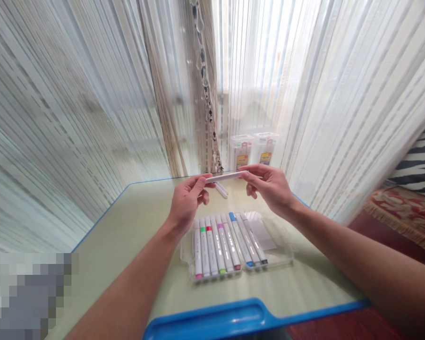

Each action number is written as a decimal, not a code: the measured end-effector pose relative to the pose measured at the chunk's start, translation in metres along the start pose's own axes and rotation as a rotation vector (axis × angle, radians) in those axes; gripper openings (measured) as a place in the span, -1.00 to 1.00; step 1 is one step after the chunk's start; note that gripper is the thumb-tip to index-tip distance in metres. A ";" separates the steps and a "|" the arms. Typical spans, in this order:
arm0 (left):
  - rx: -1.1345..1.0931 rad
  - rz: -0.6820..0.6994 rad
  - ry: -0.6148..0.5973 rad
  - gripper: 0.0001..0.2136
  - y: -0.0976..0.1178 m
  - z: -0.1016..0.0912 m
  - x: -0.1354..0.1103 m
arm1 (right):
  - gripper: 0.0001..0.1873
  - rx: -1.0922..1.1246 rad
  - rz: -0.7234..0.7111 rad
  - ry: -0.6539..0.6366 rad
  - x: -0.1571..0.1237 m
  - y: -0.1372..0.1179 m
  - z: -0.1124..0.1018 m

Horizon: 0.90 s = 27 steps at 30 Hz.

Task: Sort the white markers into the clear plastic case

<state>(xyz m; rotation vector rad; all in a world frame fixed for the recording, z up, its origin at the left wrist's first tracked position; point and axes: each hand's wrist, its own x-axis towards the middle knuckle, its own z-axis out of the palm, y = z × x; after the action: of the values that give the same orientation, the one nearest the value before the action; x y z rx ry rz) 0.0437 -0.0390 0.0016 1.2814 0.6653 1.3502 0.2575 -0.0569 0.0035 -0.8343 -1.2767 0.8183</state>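
Between both hands I hold a white marker (pixel 225 177) roughly level above the table. My left hand (pixel 188 196) pinches its left end, and my right hand (pixel 269 185) pinches the right end; both tips are covered by my fingers. Beneath my hands lies an open clear plastic marker case (pixel 283 257). Several white markers (pixel 216 245) with coloured bands and ends stand side by side in its left part. A few more, one with a blue cap (pixel 233 216), rest in the right part. Another white marker (pixel 221 190) lies on the table behind the held one.
Two clear boxes with yellow labels, one left (pixel 241 153) and one right (pixel 266 150), stand at the table's far edge. The pale green table (pixel 127 245) has a blue rim and a blue front tray (pixel 208 318). String curtains (pixel 92 94) and a bead strand (pixel 206 89) hang behind.
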 end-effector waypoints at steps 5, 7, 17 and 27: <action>0.076 0.021 -0.002 -0.78 0.003 0.005 -0.003 | -0.68 0.010 0.034 -0.027 0.000 0.001 0.000; 0.163 0.052 -0.023 -0.77 0.002 0.007 -0.005 | -0.66 -0.003 0.042 -0.055 -0.001 0.002 0.001; 0.199 0.053 -0.045 -0.74 -0.001 0.012 -0.009 | -0.61 -0.061 0.071 -0.093 -0.007 0.000 0.006; 0.056 -0.040 0.056 -0.79 0.001 0.010 -0.005 | -0.70 0.099 0.160 -0.069 -0.006 0.001 0.007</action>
<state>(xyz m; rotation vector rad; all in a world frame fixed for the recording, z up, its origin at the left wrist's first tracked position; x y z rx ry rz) 0.0514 -0.0463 0.0034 1.2719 0.7689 1.3465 0.2498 -0.0615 0.0008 -0.8425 -1.2299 1.0374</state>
